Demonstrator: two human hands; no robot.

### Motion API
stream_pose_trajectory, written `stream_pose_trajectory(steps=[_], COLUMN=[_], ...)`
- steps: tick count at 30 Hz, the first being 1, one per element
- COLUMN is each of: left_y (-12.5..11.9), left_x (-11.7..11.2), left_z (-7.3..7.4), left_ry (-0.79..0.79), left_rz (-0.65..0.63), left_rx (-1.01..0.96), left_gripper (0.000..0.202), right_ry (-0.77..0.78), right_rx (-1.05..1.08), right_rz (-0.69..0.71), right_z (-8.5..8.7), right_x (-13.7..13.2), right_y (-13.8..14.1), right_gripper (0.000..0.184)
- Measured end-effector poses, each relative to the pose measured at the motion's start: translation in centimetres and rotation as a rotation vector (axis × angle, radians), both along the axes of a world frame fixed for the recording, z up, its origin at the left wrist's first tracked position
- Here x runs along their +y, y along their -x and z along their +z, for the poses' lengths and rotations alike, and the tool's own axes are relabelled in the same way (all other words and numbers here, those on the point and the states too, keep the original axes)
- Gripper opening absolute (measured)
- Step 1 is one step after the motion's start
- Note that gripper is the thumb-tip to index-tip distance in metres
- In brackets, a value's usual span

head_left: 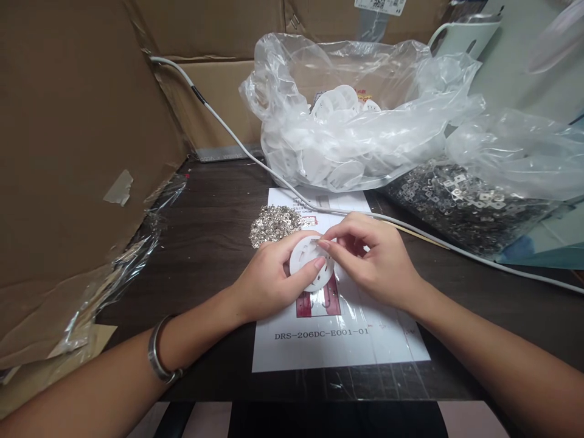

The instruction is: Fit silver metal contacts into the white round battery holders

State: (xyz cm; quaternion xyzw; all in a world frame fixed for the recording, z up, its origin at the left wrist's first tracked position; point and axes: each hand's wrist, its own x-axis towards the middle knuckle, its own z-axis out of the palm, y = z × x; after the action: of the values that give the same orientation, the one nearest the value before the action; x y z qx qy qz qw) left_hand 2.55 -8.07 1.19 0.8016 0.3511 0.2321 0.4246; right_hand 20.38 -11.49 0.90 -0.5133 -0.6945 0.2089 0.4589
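Observation:
My left hand point(276, 274) grips a round white plastic disc point(303, 260) with slots in it, the thumb lying across its face. The thumb and index finger of my right hand point(369, 255) are pinched together at the disc's upper right part. Whatever is between those fingertips is too small to make out. Several slots show on the disc, some with dark or metallic bits in them. Just beyond my left hand lies a heap of small metal pieces point(274, 225). Beneath both hands is a printed white sheet point(283, 356) with a red-and-white picture.
A clear plastic bag point(387, 143) of white discs stands at the back. To its right, another bag point(479, 207) holds many metal pieces. A white cable point(232, 137) crosses the dark table point(205, 255). Cardboard point(77, 152) walls the left side.

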Motion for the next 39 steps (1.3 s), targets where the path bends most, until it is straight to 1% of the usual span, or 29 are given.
stream_pose_trajectory(steps=[5,8,13,18,21,27,30,34,37,39], left_y=[0.1,0.1,0.1,0.0,-0.1,-0.1,0.0,0.1,0.1,0.1], left_x=[0.1,0.1,-0.1,-0.2,-0.2,-0.1,0.0,0.1,0.2,0.3], left_z=[-0.2,-0.3,-0.3,-0.5,-0.6,-0.5,-0.2,0.2,0.2,0.1], left_ry=[-0.084,-0.131,-0.228,-0.322,-0.353,-0.301,-0.259,-0.178,-0.087,-0.031], left_rz=[0.006,0.001,-0.005,-0.038,-0.048,-0.094,-0.105,-0.072,-0.036,-0.026], left_rx=[0.042,0.047,0.024,0.014,0.003,0.028,0.058,0.07,0.022,-0.019], left_gripper=[0.025,0.026,0.02,0.012,0.011,0.013,0.016,0.019,0.022,0.024], right_ry=[-0.112,-0.144,-0.16,-0.136,-0.12,-0.118,-0.178,-0.252,-0.19,-0.071], right_rx=[-0.178,-0.251,-0.317,-0.385,-0.394,-0.374,-0.388,-0.41,-0.292,-0.155], right_rz=[0.011,0.026,0.036,0.029,0.023,0.014,-0.008,-0.03,-0.035,-0.033], right_z=[0.5,0.7,0.8,0.8,0.8,0.5,-0.1,-0.4,0.1,0.4], right_x=[-0.1,-0.1,-0.2,-0.2,-0.2,-0.4,-0.4,-0.5,-0.5,-0.5], right_y=[-0.5,-0.8,-0.8,-0.6,-0.5,-0.3,-0.1,0.2,0.1,-0.2], right_gripper=[0.008,0.007,0.009,0.011,0.011,0.011,0.014,0.016,0.01,0.013])
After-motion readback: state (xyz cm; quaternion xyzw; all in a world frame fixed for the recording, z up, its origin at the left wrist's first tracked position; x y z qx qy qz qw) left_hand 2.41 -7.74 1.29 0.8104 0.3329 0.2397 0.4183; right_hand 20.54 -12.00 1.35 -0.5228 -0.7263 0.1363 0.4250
